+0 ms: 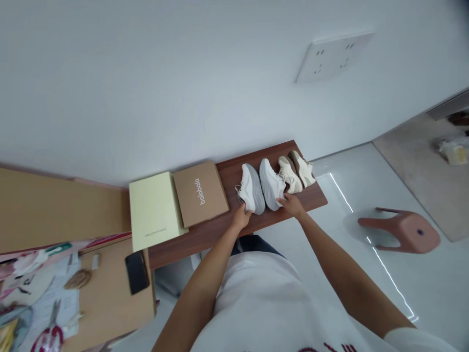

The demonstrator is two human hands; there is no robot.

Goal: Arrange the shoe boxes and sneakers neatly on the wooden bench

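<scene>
1. Sneakers (247,188), white with grey soles, sit on the wooden counter (314,196) with those soles turned toward each other, between the brown box (212,195) and the beige shoes (289,172)
2. Left hand (242,217) on my feed looks clamped on the near end of the left sneaker (246,191), fingers mostly hidden
3. Right hand (292,204) seems to have its grip closed on the near end of the right sneaker (270,185), can't judge how firmly
4. One-end holds make me nervous tbh, a loose pinch could let the far end swing or drop
5. Right sneaker is just beside the beige shoes, so I'd guess a sideways shove could knock them toward the counter's end
6. Loose laces (238,191) on the left sneaker could snag my fingers, and pulling too far back might tip it over the front edge
</scene>
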